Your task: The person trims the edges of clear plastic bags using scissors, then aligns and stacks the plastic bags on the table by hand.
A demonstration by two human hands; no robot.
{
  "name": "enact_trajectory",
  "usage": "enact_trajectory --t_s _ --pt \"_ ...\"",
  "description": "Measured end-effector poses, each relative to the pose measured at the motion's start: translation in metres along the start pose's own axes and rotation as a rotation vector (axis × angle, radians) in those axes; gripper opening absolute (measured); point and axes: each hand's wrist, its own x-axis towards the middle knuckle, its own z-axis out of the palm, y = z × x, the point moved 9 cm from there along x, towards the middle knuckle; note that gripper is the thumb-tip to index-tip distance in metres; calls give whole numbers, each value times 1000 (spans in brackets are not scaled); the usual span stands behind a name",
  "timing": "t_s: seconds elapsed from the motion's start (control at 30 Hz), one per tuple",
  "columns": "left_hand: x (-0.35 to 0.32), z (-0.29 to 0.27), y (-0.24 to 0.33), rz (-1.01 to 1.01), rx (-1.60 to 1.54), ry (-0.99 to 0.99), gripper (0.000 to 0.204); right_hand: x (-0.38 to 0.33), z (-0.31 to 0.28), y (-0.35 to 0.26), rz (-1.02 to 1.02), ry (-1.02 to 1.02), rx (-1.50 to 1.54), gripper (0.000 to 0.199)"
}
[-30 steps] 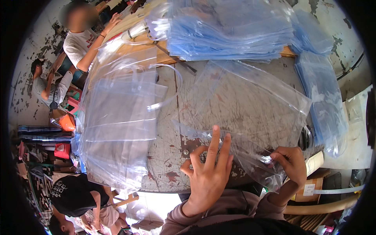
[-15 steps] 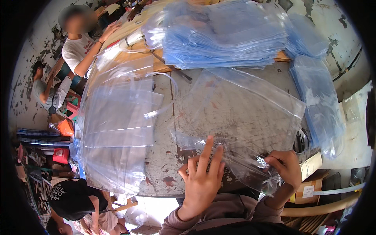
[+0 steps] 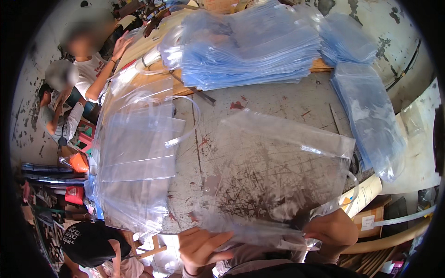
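Note:
A transparent plastic sheet (image 3: 282,176) with a folded band along its far side lies over the worn grey tabletop (image 3: 218,99). My right hand (image 3: 331,231) grips its near right corner with curled fingers. The near edge of the sheet hangs over the table's front edge, close to my body. Beside its near left corner is my left hand (image 3: 204,245), fingers stretched out and thumb apart; whether the fingertips touch the plastic is hard to tell. A pale flexible strip (image 3: 354,190) curves up by the sheet's right side.
More transparent plastic pieces (image 3: 139,153) lie at the left, with a looped tube (image 3: 197,120). A tall pile of bluish sheets (image 3: 250,51) stands at the back, another stack (image 3: 371,120) at the right. A cardboard box (image 3: 368,222) sits low right. Several people are at the left.
Both hands have drawn nearer my body, the left also moving leftward. The sheet's near part has come back with them and lies flatter. The far worker's hand has lifted from the table.

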Motion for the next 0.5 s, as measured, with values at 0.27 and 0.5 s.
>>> enact_trajectory --t_s 0.27,0.5 --pt "20 -9 -69 -203 93 41 56 -25 13 -25 -249 -276 53 14" --pt "-22 -23 -107 -754 -552 215 69 -26 15 -26 -294 -258 135 18"
